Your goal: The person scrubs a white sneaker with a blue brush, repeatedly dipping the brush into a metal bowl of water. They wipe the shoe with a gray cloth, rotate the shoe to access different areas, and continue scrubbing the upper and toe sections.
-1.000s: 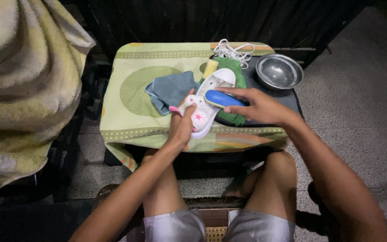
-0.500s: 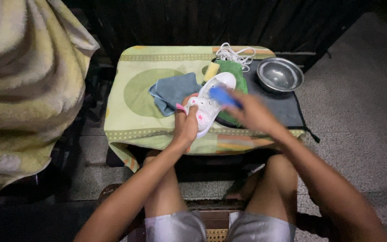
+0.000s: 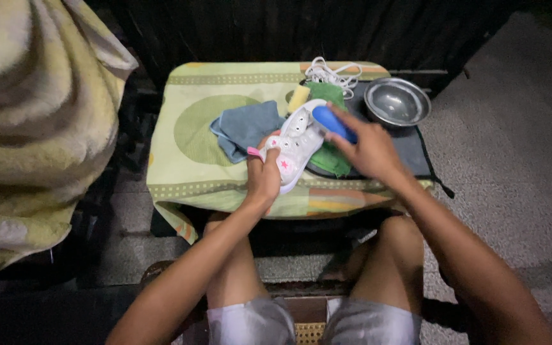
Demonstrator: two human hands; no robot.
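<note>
Head view: person sits at a small cloth-covered table [image 3: 186,172]
Left hand [image 3: 263,179]: gripping a white sneaker [image 3: 295,137] at the heel
Right hand [image 3: 368,150]: clutching a blue brush [image 3: 330,121] against the shoe
Nearby: steel bowl [image 3: 396,102], blue rag [image 3: 247,128]

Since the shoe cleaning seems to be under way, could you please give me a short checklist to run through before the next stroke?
1. Shoe held firmly: the left hand grips the heel end of the white sneaker. Ok.
2. Brush in hand: the right hand holds the blue-handled brush against the sneaker. Ok.
3. Surface protected: the sneaker lies over a green cloth on the patterned table cover. Ok.
4. Laces out of the way: the white laces lie apart at the far edge. Ok.
5. Water in the metal bowl: cannot tell.
6. Blue cloth within reach beside the sneaker. Ok.
</note>
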